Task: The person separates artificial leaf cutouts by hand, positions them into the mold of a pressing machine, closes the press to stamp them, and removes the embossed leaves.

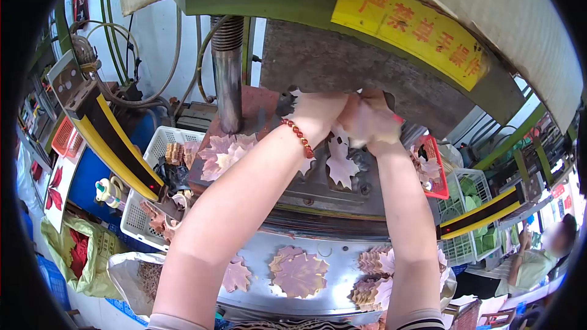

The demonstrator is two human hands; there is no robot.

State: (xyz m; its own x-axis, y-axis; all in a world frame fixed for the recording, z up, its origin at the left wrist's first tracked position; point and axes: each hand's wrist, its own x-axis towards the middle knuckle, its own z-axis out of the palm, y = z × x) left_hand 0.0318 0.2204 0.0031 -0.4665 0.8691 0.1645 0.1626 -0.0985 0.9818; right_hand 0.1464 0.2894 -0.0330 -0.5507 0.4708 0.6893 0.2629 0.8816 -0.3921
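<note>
Both arms reach forward into a press, under its dark upper plate (342, 61). My left hand (327, 107), with a red bead bracelet on the wrist, is near the plate's lower edge; its fingers are hidden. Close beside it, my right hand (374, 123) is smeared by motion, so what it holds cannot be made out. Just below the hands, a pale pink leaf-shaped piece (342, 168) lies on the press bed (293, 192). More leaf pieces (223, 156) sit on the bed's left side, partly behind my left forearm.
Stacks of leaf pieces (298, 272) rest on the metal table (263, 305). A white basket (137, 220) stands left, a red tray (441, 171) and green-filled baskets (468, 208) right. Yellow-black bars (119, 146) flank the press. A person (538, 263) is at the far right.
</note>
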